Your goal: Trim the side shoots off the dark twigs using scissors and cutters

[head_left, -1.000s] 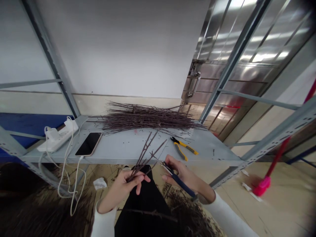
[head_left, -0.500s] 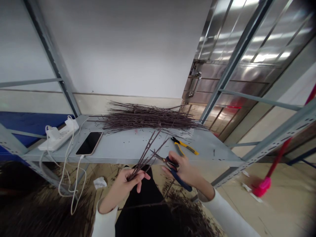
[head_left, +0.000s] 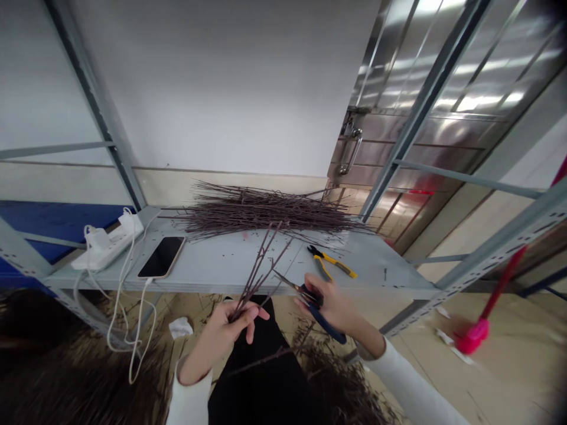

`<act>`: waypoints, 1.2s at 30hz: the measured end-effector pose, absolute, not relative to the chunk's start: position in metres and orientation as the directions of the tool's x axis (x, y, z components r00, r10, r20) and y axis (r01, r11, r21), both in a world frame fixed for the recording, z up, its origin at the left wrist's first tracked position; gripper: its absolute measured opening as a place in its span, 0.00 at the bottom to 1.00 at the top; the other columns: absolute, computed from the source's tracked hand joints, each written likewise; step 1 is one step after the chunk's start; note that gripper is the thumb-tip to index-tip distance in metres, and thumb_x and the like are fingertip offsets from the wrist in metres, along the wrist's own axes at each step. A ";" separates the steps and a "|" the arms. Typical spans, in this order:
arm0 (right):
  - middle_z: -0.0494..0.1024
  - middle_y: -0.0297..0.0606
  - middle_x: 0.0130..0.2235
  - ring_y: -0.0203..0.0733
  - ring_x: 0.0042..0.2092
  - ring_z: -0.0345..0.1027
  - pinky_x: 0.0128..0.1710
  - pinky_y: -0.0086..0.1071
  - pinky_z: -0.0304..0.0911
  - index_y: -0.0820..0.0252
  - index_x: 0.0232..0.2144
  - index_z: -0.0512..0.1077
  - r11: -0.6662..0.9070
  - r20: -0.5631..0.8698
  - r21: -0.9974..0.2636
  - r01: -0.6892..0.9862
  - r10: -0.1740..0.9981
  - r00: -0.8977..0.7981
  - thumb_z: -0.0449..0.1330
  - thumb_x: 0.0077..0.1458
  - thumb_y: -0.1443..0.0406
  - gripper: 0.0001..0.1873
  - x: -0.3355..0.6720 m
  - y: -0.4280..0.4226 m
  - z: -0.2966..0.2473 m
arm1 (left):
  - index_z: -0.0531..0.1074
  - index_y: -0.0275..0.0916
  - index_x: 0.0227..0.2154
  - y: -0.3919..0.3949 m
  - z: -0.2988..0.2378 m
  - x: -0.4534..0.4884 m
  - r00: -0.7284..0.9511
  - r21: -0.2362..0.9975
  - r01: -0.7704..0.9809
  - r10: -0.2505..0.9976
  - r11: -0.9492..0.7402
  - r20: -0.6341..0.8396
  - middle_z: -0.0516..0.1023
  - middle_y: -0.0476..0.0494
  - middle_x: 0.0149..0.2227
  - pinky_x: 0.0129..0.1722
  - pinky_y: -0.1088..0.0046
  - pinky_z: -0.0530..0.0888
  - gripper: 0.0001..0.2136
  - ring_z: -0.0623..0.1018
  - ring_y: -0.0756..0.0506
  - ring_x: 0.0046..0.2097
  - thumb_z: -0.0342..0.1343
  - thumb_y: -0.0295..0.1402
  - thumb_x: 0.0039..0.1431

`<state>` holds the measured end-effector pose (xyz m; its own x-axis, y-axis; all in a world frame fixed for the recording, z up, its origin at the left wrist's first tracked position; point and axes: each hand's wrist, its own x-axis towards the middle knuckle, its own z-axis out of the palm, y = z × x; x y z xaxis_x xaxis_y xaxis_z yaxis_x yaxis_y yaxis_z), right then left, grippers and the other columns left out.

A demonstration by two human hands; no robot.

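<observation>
A pile of twigs point(head_left: 266, 213) lies along the back edge of the metal shelf point(head_left: 221, 265), with pliers point(head_left: 331, 262) near its front edge. The left hand's point(head_left: 225, 333) fingers close around a few tilted twigs point(head_left: 257, 274); the right hand's point(head_left: 336, 307) fingers grip blue-handled scissors point(head_left: 325, 321) just beside them.

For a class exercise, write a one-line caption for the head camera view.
Left hand grips thin twigs while right hand works blue-handled scissors.
</observation>
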<state>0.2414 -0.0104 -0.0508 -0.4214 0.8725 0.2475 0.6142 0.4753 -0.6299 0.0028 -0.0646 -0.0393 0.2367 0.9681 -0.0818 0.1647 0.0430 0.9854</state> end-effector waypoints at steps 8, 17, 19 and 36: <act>0.53 0.23 0.21 0.31 0.23 0.46 0.22 0.26 0.45 0.55 0.24 0.51 0.454 0.169 -0.719 0.527 0.849 -0.500 0.59 0.50 0.61 0.17 0.250 -0.011 -0.055 | 0.78 0.35 0.29 -0.064 -0.043 0.003 0.264 0.985 0.168 0.962 0.026 -0.070 0.66 0.53 0.13 0.20 0.74 0.50 0.19 0.52 0.53 0.17 0.54 0.47 0.53; 0.55 0.25 0.26 0.33 0.28 0.48 0.27 0.27 0.49 0.56 0.28 0.53 0.385 0.072 -0.818 0.428 0.806 -0.587 0.60 0.53 0.54 0.19 0.246 -0.019 -0.049 | 0.79 0.35 0.31 -0.065 -0.041 0.006 0.268 0.985 0.173 0.961 0.024 -0.070 0.65 0.54 0.13 0.21 0.74 0.54 0.19 0.53 0.53 0.17 0.53 0.47 0.54; 0.54 0.25 0.26 0.33 0.28 0.48 0.27 0.27 0.49 0.55 0.28 0.53 0.389 0.077 -0.819 0.422 0.803 -0.590 0.60 0.53 0.54 0.19 0.246 -0.019 -0.050 | 0.79 0.35 0.31 -0.066 -0.040 0.007 0.267 0.984 0.178 0.961 0.021 -0.069 0.65 0.54 0.13 0.21 0.74 0.54 0.19 0.54 0.53 0.17 0.53 0.47 0.54; 0.55 0.23 0.19 0.31 0.20 0.49 0.20 0.26 0.45 0.54 0.25 0.51 0.501 0.374 -0.552 0.666 0.863 -0.340 0.58 0.50 0.58 0.18 0.242 -0.009 -0.067 | 0.77 0.34 0.30 -0.066 -0.038 0.011 0.224 0.986 0.159 0.970 0.058 -0.094 0.64 0.55 0.12 0.19 0.75 0.52 0.21 0.52 0.54 0.16 0.53 0.50 0.53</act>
<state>0.2424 -0.0091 -0.0666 -0.3395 0.8630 0.3742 0.6660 0.5015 -0.5523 0.0110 -0.0657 -0.0383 0.2244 0.9700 -0.0935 0.1594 0.0581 0.9855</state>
